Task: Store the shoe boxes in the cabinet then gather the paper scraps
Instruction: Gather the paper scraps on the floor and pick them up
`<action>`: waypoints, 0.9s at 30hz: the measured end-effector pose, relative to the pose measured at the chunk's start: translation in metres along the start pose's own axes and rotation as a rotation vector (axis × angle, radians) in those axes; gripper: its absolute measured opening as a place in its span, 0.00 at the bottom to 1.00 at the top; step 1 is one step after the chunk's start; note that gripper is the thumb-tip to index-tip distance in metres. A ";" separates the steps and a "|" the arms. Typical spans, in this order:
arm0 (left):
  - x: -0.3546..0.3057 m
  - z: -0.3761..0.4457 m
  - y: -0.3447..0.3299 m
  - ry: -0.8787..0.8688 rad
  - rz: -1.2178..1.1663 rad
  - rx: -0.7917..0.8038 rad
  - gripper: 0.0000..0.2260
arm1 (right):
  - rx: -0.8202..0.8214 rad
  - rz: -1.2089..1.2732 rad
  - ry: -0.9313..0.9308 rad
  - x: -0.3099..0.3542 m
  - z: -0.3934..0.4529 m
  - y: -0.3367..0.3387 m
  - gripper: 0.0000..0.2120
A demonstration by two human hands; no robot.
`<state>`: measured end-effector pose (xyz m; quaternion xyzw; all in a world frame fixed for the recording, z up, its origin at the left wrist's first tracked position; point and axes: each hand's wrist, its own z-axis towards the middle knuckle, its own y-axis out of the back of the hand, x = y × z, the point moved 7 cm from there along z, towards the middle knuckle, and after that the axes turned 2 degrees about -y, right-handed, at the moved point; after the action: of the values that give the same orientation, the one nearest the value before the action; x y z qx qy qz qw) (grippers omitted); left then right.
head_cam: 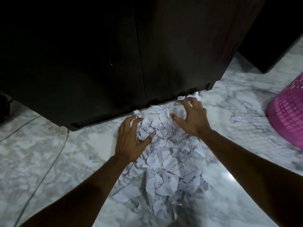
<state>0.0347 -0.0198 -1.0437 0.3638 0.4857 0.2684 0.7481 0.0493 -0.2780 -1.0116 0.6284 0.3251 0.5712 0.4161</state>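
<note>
A heap of crumpled white paper scraps [165,169] lies on the marble floor in front of a dark cabinet [114,54] whose two doors are closed. My left hand [131,140] rests on the heap's left side with fingers spread and curled over the scraps. My right hand [191,117] hovers at the heap's far right, fingers apart and clawed, touching scraps near the cabinet's base. A few scraps [194,96] lie under the cabinet's bottom edge. One stray scrap [235,119] lies alone to the right. No shoe boxes are in sight.
A pink perforated plastic basket [287,115] stands at the right edge. A thin cable [54,158] runs across the floor on the left. Another dark piece of furniture [275,38] stands at the back right.
</note>
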 end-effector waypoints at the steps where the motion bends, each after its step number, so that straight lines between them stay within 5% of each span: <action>1: 0.001 0.003 -0.001 0.028 0.013 0.002 0.33 | 0.000 -0.003 -0.076 -0.014 0.011 0.003 0.35; 6: 0.008 0.030 -0.019 0.137 0.065 0.069 0.37 | 0.064 0.067 -0.259 -0.051 0.047 -0.005 0.37; 20: -0.030 0.048 -0.056 -0.049 0.089 0.342 0.31 | 0.259 -0.034 0.191 0.030 -0.003 -0.053 0.25; 27: -0.028 0.003 -0.021 -0.068 0.001 0.204 0.28 | -0.039 0.155 0.253 0.006 -0.049 0.001 0.10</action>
<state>0.0273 -0.0539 -1.0450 0.4475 0.4845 0.2054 0.7231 0.0020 -0.2658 -1.0076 0.5664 0.3143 0.6825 0.3385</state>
